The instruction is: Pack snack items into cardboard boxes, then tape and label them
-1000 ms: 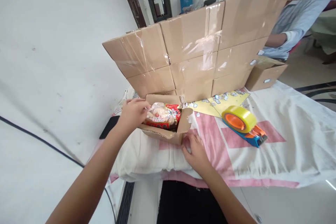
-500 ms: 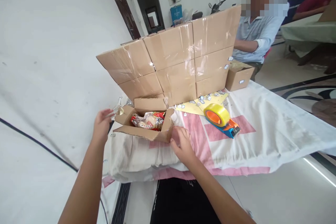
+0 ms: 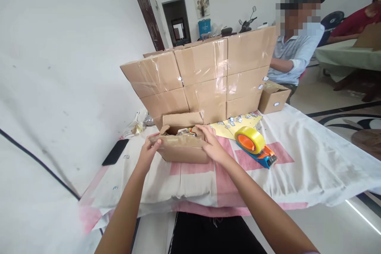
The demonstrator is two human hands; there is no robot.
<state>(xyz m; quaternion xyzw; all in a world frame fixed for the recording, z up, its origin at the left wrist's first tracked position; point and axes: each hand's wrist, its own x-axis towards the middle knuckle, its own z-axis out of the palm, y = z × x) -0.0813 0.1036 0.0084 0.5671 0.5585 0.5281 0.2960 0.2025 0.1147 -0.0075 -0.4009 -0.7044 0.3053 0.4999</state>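
Small open-topped brown cardboard box (image 3: 186,154) sat on the white-and-pink cloth-covered table (image 3: 262,188), in front of the stack of taped brown cartons (image 3: 205,71). Left hand (image 3: 149,149) pinched the box's near flap at its left end, thumb on the near face. Right hand (image 3: 212,143) lay on the right end, fingers over the edge; couldn't tell if it gripped. Shiny printed plastic packet (image 3: 185,131) was inside, mostly hidden. Yellow tape roll on blue-and-orange dispenser (image 3: 258,140) lay to the right, apart.
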